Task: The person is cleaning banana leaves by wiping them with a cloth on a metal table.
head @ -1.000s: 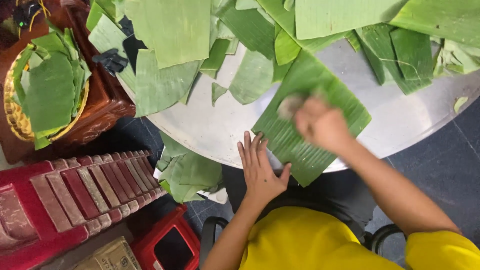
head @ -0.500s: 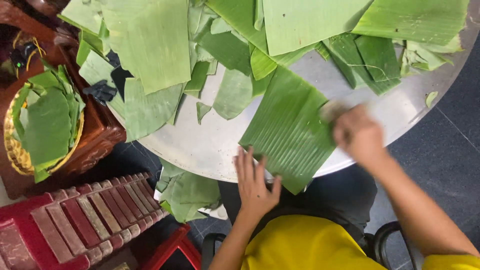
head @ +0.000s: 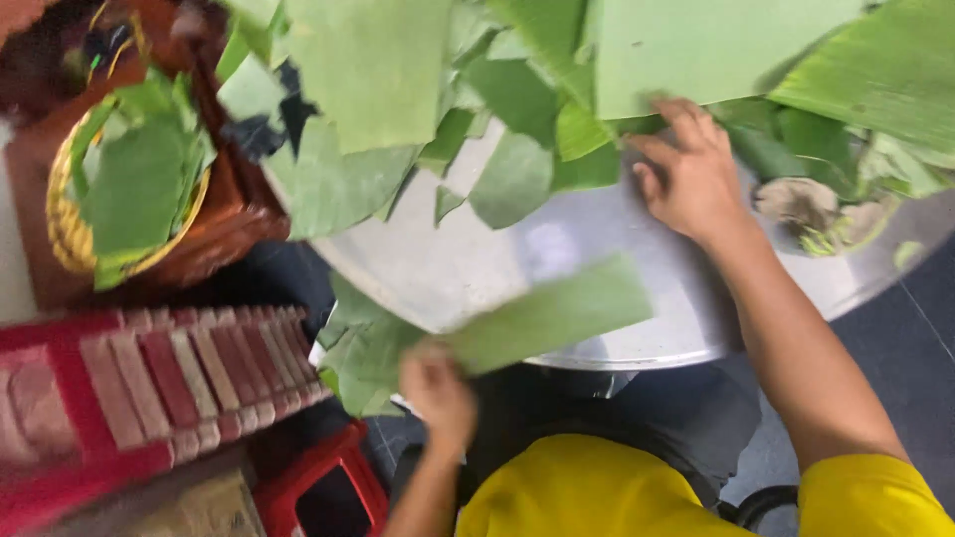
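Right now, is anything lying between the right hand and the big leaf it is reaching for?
Nothing visible does. The right hand already has its fingertips at the edge of the large leaf on the table.

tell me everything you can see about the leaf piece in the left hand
The leaf piece is a long strip of green banana leaf, smooth and matte, with fine ribs along its length, though motion blur softens it. The left hand grips its lower left end, and the strip slants up to the right, lifted over the near rim of the round metal table. Its far end is cut roughly square. Whether it touches the tabletop cannot be told. The right hand is apart from it, on the leaf pile.
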